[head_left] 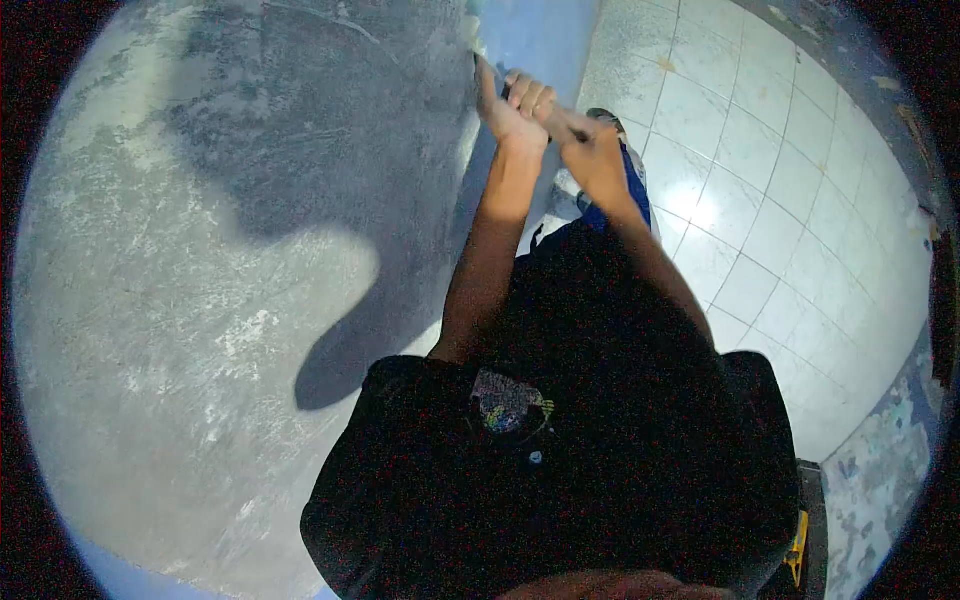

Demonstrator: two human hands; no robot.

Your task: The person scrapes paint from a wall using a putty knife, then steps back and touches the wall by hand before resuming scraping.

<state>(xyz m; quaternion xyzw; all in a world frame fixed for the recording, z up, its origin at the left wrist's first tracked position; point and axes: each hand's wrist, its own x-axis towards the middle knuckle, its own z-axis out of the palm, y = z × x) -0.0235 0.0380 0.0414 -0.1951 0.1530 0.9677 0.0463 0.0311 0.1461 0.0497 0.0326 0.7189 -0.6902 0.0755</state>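
Observation:
At the top centre, my left hand (522, 108) is closed beside the grey wall, its fingers curled and its thumb stretched up along the wall edge. A slim handle (566, 121) runs from it across to my right hand (596, 160), which is closed around the other end. Both hands hold this one tool between them. A dark part of it shows by the left fingers; its working end is hidden, and I cannot tell what kind of tool it is.
The rough grey wall (250, 290) fills the left, with my shadow on it. A blue strip (540, 40) borders it at the top. White floor tiles (760, 200) lie on the right. A yellow object (797, 550) sits at lower right. A shoe (604, 117) shows beyond my right hand.

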